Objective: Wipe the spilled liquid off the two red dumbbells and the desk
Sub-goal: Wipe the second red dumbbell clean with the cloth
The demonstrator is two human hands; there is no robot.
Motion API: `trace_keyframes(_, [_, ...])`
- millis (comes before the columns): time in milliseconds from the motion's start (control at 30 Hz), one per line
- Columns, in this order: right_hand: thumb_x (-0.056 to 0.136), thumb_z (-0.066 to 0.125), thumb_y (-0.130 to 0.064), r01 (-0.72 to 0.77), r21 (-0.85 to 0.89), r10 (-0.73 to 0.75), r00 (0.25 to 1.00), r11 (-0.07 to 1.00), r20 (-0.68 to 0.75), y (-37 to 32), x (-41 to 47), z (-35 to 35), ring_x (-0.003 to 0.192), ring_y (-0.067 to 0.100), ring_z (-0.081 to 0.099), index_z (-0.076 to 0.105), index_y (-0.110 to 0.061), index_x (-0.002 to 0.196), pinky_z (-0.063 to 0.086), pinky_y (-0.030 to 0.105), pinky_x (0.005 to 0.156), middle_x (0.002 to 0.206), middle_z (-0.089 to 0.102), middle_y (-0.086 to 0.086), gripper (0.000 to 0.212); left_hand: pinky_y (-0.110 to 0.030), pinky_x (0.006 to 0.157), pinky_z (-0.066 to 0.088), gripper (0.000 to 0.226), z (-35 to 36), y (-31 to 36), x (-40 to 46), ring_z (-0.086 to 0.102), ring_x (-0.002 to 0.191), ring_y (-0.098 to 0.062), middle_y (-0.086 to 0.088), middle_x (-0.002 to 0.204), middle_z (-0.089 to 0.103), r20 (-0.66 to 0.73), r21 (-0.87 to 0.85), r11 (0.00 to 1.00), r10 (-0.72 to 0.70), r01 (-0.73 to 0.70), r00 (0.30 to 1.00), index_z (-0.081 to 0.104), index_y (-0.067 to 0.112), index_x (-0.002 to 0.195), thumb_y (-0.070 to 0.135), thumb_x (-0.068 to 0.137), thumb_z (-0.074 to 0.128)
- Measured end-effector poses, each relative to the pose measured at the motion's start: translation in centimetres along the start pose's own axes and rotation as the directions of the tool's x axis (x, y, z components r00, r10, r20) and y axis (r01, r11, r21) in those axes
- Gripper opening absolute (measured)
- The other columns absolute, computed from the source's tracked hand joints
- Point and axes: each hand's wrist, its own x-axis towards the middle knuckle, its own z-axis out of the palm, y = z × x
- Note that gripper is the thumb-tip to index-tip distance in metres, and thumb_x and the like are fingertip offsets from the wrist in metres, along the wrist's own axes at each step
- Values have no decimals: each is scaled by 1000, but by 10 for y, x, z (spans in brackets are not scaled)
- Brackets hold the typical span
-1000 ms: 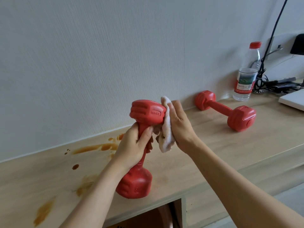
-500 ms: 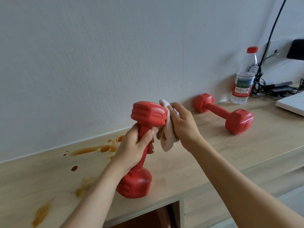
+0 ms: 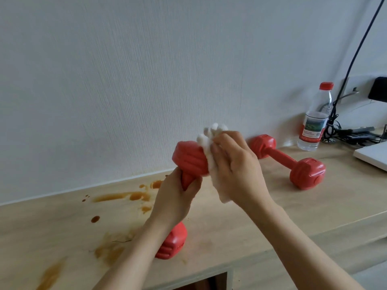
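Note:
My left hand (image 3: 174,197) grips the handle of a red dumbbell (image 3: 188,159) that stands tilted, its lower head on the wooden desk (image 3: 240,227). My right hand (image 3: 234,164) holds a white cloth (image 3: 209,147) and presses it against the dumbbell's upper head. A second red dumbbell (image 3: 293,162) lies on the desk to the right, near the wall. Brown spilled liquid (image 3: 123,196) spreads over the desk's left part, with more smears (image 3: 109,248) toward the front edge.
A clear water bottle (image 3: 315,120) with a red cap stands at the back right by the wall. Black cables (image 3: 354,132) and a white flat object (image 3: 372,155) lie at the far right. The desk's front edge runs just below my forearms.
My right hand has moved with the cloth up over the upper head of the dumbbell. The dumbbell now tilts further to the left. The camera has shifted slightly.

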Motion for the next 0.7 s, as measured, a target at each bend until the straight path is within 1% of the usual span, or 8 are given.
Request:
trace_keyframes(67, [92,43,-44,-207,83,201,977,975,79,14,4,-1,74,20,60,55,-15,76,50,44,73,88,56,-4,36,-32,56,44,18,2,-3,-2,59,59,-15,3,63,58,9,103,994,43,-44,999,46,31,74,35,87,58])
trace_keyframes(133, [95,43,-40,-255,86,246,964,963,105,22,3,0,69,17,59,51,-17,72,50,43,69,82,54,-6,33,-34,59,45,21,3,-4,-2,60,62,-13,5,65,58,11,148,987,64,-65,998,42,34,75,30,88,58])
trace_keyframes(233, [92,42,-41,-40,32,39,999,999,33,11,-2,3,78,15,57,56,-16,78,46,30,72,90,55,-8,32,-36,60,47,22,1,-6,1,60,63,-15,7,65,57,4,176,983,51,-51,999,41,34,76,26,88,58])
trace_keyframes(333, [93,43,-30,128,-8,-128,991,992,25,5,-4,1,82,22,58,59,-9,84,47,35,74,95,56,-5,28,-31,56,44,21,0,-5,1,59,62,-14,7,65,57,18,202,978,46,-49,999,42,30,75,24,88,57])
trace_keyframes(433, [95,45,-27,-86,67,80,993,994,85,22,-4,-2,74,10,56,57,-15,78,44,28,70,84,55,-7,24,-19,48,31,15,1,-5,-3,54,59,-6,10,66,55,54,291,953,65,-78,996,44,28,79,27,88,56])
trace_keyframes(533, [97,45,-27,-321,134,293,937,938,192,39,-8,-1,69,19,58,51,-16,74,49,43,69,76,55,-1,26,-20,48,28,13,0,-7,-4,49,57,-6,13,64,51,86,357,931,55,-82,995,44,28,83,30,87,56])
trace_keyframes(600, [95,43,-29,-228,138,206,966,964,156,35,-11,-1,77,16,60,57,-15,85,51,41,75,86,57,-6,22,-21,49,29,13,-1,-8,-3,48,57,-8,14,63,49,102,391,916,59,-95,993,44,28,83,28,86,56])
trace_keyframes(700, [92,46,-33,33,59,-43,985,998,165,17,-16,-2,100,11,55,58,-25,96,45,31,83,109,55,-13,15,-20,50,28,11,-1,-8,-4,47,63,-10,17,67,46,121,456,882,69,-117,990,43,27,85,30,87,53])
